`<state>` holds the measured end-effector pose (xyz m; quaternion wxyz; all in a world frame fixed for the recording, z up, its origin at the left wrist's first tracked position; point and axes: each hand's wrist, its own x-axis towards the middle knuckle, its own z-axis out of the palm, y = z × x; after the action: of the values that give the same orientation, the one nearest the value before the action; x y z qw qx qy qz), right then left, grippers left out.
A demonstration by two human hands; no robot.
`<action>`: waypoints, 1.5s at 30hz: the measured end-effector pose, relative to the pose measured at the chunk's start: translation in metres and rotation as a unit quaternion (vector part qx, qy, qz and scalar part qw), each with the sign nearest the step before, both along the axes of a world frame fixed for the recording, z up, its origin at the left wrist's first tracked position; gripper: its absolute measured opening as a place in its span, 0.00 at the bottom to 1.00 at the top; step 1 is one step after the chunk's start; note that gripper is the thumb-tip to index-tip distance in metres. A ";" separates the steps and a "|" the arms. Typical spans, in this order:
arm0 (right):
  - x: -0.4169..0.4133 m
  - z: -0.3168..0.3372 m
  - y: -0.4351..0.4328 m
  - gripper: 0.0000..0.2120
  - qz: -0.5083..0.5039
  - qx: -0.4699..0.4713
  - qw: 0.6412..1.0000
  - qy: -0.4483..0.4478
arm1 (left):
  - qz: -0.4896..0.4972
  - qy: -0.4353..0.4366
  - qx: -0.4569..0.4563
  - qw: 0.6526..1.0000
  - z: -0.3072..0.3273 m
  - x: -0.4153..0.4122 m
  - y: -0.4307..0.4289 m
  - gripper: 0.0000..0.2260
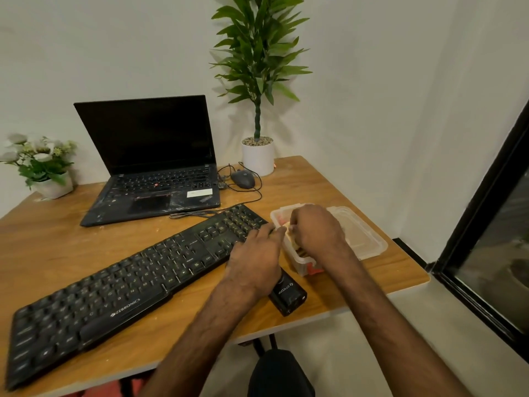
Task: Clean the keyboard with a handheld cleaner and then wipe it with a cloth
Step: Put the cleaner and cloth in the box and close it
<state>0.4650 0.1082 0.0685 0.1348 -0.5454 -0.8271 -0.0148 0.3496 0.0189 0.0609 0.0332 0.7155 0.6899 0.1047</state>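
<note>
A dusty black keyboard (123,285) lies slantwise across the wooden table (337,190). A black handheld cleaner (289,295) lies on the table off the keyboard's right end, partly under my left wrist. My left hand (254,256) rests over the keyboard's number pad, its straight fingers reaching the rim of a clear plastic container (303,263). My right hand (315,229) is inside that container, fingers curled round a pale piece of cloth (286,224) at the near rim. Most of the cloth is hidden by the hand.
The container's lid (363,239) lies just behind it near the table's right edge. An open black laptop (151,164), a wired mouse (243,179) and its cable sit behind the keyboard. A tall potted plant (257,156) and a small flower pot (54,186) stand at the back.
</note>
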 end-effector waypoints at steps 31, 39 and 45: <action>0.006 -0.048 -0.117 0.18 0.036 0.155 0.954 0.255 | -0.025 -0.521 0.123 0.844 -0.023 -0.023 -0.053 0.26; 0.001 -0.002 -0.043 0.19 -0.050 0.063 0.985 0.152 | -0.038 -0.247 0.112 0.962 -0.034 -0.005 -0.010 0.32; 0.001 -0.013 -0.022 0.16 -0.055 -0.040 0.992 0.102 | -0.053 -0.202 0.079 0.975 -0.057 0.007 -0.006 0.37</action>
<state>0.4660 0.0866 0.0552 0.1955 -0.5938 -0.7777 0.0666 0.3563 0.0131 0.0035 0.1210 0.7154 0.6197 0.2992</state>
